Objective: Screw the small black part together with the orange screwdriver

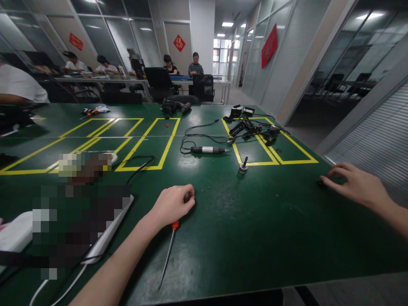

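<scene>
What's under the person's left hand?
Part of a screwdriver, it seems: its orange collar and metal shaft show beside the left hand. Whatever else lies beneath is covered.

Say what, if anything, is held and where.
The left hand is over the screwdriver handle; grip cannot be told. The right hand is at a small dark thing; hold unclear.

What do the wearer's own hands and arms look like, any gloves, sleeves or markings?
Left hand and right hand: human, five-fingered type, ungloved. No watch, bracelet, cable or marking visible; curled fingers partly hidden, so rings can't be fully ruled out. Left forearm and right forearm: slim, tapering to the wrist, no sleeve in view.
</scene>
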Tool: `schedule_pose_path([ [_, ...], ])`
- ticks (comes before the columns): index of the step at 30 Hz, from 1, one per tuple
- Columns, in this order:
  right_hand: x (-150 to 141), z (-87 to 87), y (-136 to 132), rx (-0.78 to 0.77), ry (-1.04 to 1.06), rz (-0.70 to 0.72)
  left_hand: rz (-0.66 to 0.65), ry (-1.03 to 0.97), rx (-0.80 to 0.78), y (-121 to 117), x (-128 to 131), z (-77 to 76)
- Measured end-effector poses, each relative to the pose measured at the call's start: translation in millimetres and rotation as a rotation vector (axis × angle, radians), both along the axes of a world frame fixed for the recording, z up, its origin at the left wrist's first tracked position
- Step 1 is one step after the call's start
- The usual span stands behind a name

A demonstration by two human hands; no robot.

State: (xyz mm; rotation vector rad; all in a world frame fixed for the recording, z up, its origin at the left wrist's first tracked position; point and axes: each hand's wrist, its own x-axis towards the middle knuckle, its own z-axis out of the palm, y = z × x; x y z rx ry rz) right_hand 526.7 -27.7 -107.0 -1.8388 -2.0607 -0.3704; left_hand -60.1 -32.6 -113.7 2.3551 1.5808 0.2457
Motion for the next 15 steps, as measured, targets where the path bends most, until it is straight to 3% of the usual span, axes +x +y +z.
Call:
schedule_pose_path([
  [4,-58.9,6.2,13.5,0.024,0.059,0.036,0.027,0.009,0.01,0.5,-0.6,1.0],
  [9,-184.2,-5.1,55.7,-0.175,0.498,0.255,0.039,-0.011,0.009,2.2,0.6,-2.1],
  [11,-223.7,-13.3,74.4,-0.243,0.585,0.278,0.041,-0.021,0.013,2.1,2.1,-2.9],
  [15,-262.2,-23.7,87.0,-0.302,0.594,0.299,0.041,-0.032,0.022,0.4,5.0,-1.7],
])
